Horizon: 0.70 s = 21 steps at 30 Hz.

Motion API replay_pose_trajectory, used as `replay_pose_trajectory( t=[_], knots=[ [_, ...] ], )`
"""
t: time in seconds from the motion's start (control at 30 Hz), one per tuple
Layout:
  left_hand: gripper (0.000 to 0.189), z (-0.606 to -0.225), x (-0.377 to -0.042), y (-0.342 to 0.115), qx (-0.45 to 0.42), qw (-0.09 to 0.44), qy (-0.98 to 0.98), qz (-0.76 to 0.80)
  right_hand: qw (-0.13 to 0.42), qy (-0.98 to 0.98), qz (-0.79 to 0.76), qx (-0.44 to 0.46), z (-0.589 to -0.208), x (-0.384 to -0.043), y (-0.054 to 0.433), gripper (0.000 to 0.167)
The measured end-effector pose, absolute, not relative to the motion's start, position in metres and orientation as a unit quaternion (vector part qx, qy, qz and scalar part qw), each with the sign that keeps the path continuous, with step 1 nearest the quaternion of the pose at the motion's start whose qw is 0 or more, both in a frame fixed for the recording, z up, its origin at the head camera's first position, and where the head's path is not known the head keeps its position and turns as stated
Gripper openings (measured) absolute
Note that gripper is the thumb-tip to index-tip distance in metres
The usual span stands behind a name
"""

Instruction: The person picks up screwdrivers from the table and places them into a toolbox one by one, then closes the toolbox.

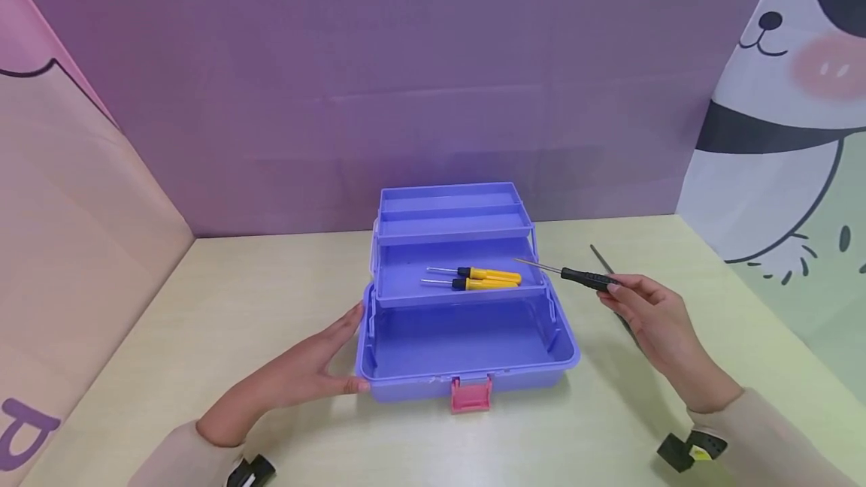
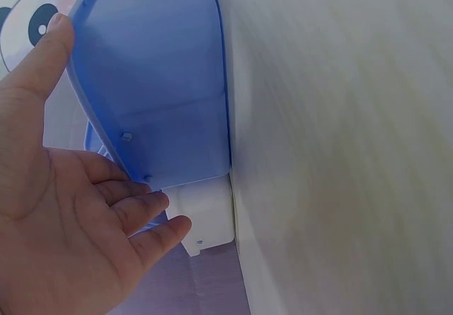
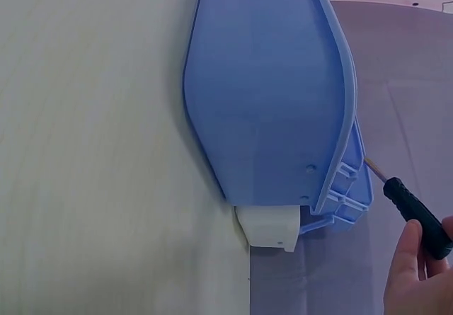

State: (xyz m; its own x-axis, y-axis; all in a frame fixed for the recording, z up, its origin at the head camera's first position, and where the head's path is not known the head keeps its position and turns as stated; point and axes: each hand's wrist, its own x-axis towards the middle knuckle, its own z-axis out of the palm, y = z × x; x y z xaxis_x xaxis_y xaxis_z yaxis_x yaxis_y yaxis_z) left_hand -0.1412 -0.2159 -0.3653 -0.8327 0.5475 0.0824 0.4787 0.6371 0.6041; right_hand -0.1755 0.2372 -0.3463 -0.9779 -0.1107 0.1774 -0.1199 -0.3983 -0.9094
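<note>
A purple-blue toolbox point(image 1: 473, 380) stands unfolded on the table, its tiers raised and its pink latch point(image 1: 471, 395) hanging at the front. Two yellow screwdrivers point(image 1: 497, 275) lie side by side in the middle tray point(image 1: 406, 258). My right hand point(image 1: 652, 314) pinches a black-handled screwdriver point(image 1: 587, 278) by its handle end, the thin shaft pointing left over that tray's right edge. In the right wrist view the screwdriver point(image 3: 417, 216) sits beside the raised trays. My left hand point(image 1: 314, 370) rests against the box's left side, fingers extended and thumb at the front corner.
A thin dark rod point(image 1: 601, 258) lies on the table point(image 1: 284, 284) to the right of the box, partly behind my right hand. The upper tray point(image 1: 453, 220) and the bottom compartment point(image 1: 467, 337) hold nothing visible. A purple backdrop point(image 1: 433, 81) rises behind the table.
</note>
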Motion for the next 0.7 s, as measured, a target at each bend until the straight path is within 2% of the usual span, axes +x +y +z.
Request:
replay_pose_trajectory(
  t=[0.7],
  knots=[
    [0.101,-0.366,-0.141,-0.217,0.287,0.054,0.9,0.324,-0.041,-0.582,0.801,0.135,-0.34,-0.195,0.211,0.026]
  ],
)
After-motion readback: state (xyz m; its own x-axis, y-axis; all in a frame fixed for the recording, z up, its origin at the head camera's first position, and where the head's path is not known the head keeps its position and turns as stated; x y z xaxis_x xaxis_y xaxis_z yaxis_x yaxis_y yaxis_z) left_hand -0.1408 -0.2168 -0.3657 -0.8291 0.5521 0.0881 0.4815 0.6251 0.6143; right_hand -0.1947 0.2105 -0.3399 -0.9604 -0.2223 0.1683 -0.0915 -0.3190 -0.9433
